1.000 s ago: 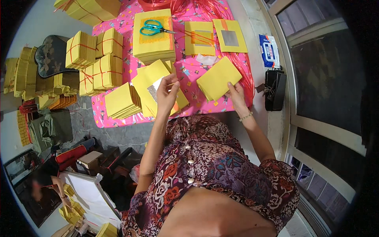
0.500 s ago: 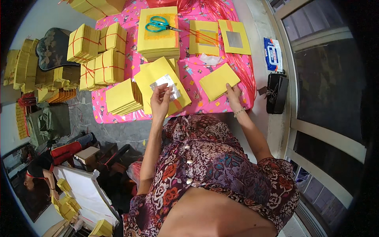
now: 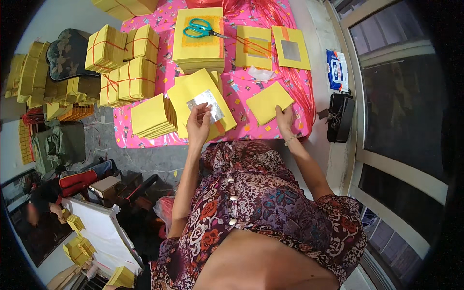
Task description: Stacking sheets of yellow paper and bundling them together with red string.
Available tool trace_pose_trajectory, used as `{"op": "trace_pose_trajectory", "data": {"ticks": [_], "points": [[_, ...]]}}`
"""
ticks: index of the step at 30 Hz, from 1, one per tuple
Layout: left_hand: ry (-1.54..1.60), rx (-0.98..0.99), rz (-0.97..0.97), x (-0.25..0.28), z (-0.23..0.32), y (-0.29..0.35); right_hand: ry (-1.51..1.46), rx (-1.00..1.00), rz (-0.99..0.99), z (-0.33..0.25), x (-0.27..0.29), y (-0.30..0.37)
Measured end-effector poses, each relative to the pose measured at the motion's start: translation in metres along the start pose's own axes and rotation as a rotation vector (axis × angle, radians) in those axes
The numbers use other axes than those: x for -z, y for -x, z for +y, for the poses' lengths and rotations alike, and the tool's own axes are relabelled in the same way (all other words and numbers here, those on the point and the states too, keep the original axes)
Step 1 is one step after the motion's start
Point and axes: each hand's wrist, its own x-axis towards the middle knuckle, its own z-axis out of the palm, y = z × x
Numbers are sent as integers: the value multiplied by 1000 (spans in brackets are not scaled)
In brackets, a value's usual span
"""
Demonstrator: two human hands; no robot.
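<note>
My left hand is over a silver foil patch on the top yellow paper sheet of a loose, angled pile. Its fingers are bent and slightly apart, with nothing visible in them. My right hand grips the lower right corner of a folded yellow paper packet, thumb on top and the other fingers mostly hidden. Left of the pile leans a row of similar folded yellow packets.
Teal-handled scissors lie on a thick yellow paper stack. Red-tied yellow bundles stand at the left of the pink tablecloth. Red plastic strands run down its right side. Another person works at a white table lower left.
The whole view has shifted slightly. Both hands keep about the same places, the right still at the packet's corner. The person at lower left has moved an arm.
</note>
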Motion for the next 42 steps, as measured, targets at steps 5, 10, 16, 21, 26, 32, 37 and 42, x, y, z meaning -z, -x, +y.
{"op": "trace_pose_trajectory", "data": {"ticks": [5, 10, 16, 21, 26, 32, 37, 42], "points": [[-238, -42, 12, 4, 8, 12, 304, 82, 205, -15, -12, 12], [-617, -186, -30, 12, 23, 30, 425, 137, 422, -24, -13, 15], [-896, -310, -168, 15, 27, 43, 439, 411, 345, -62, -9, 30], [-986, -323, -141, 15, 16, 43, 299, 757, -243, -117, -21, 45], [-970, -354, -179, 19, 14, 39, 402, 1126, -737, -153, -48, 54], [-919, -300, -211, 25, 24, 38, 535, 1258, -955, -170, -54, 37], [-814, -244, -218, 33, 28, 33, 461, 1275, -1024, -176, -54, 28], [-745, -205, -202, 36, 21, 29, 450, 1047, -1105, -185, -53, 25]]}}
